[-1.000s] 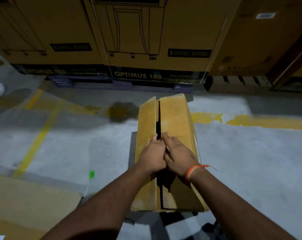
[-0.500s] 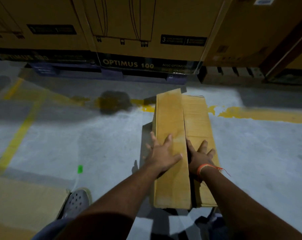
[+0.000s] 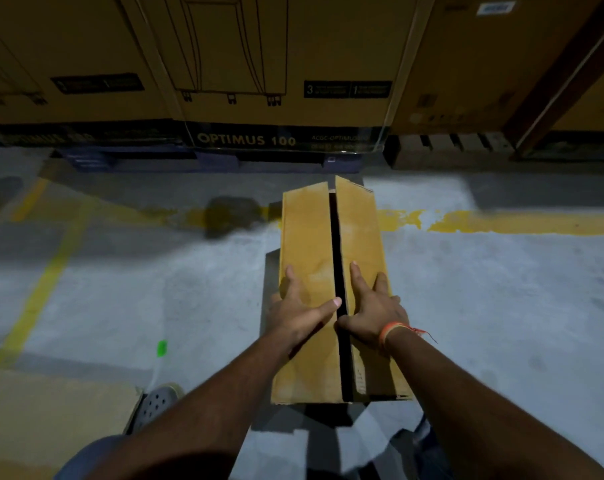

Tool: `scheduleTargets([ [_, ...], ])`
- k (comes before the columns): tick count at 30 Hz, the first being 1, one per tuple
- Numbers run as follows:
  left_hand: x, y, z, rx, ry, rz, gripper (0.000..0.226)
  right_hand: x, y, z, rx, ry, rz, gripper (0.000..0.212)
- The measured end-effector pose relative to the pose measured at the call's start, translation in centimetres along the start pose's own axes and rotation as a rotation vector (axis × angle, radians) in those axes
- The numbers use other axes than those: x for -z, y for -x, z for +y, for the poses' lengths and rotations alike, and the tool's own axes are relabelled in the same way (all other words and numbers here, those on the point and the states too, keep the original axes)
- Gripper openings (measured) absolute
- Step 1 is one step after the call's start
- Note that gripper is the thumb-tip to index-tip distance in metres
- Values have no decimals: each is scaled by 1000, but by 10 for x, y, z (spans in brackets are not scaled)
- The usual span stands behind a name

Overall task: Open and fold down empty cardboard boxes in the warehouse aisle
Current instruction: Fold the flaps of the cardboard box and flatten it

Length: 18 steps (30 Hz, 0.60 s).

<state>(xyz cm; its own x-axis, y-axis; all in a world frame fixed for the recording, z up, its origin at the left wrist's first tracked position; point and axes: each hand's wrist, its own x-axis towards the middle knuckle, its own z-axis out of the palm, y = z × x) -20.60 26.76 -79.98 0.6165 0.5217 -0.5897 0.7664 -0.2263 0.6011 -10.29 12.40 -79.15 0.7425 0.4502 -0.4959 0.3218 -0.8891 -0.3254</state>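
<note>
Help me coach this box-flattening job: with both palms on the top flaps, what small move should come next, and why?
Probably hook the fingertips into the dark gap and swing the two flaps outward. The left hand and right hand lie flat on either flap of the cardboard box, thumbs near the open seam, so nothing seems to hold the flaps shut.

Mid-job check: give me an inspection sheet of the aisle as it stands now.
Surface: grey concrete floor, yellow painted lines, dark stain.
Job's things: brown cardboard box, its two top flaps parted by a dark gap.
Clutter: flat cardboard sheet; small green scrap.
Hands: left hand and right hand press flat on the flaps.
Cables: nothing seen.
Surroundings: large printed cartons marked OPTIMUS 100; grey perforated shoe.
</note>
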Motion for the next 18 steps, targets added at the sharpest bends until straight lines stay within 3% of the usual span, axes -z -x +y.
scheduleTargets([
  [7, 16, 19, -22, 151, -190, 128, 135, 7, 4, -27, 227, -171, -26, 103],
  [10, 14, 17, -17, 131, -128, 97, 133, 25, 8, -12, 231, -246, 78, 96],
  [12, 21, 11, -18, 83, 71, 47, 128, 37, 5, 3, 191, -185, 186, 97],
  [15, 52, 17, -29, 0, 551, -79, 116, 47, 4, 16, 106, 51, 276, 103],
  [18, 88, 22, -52, 18, 770, -109, 78, 37, 0, 22, 15, 254, 252, 93],
])
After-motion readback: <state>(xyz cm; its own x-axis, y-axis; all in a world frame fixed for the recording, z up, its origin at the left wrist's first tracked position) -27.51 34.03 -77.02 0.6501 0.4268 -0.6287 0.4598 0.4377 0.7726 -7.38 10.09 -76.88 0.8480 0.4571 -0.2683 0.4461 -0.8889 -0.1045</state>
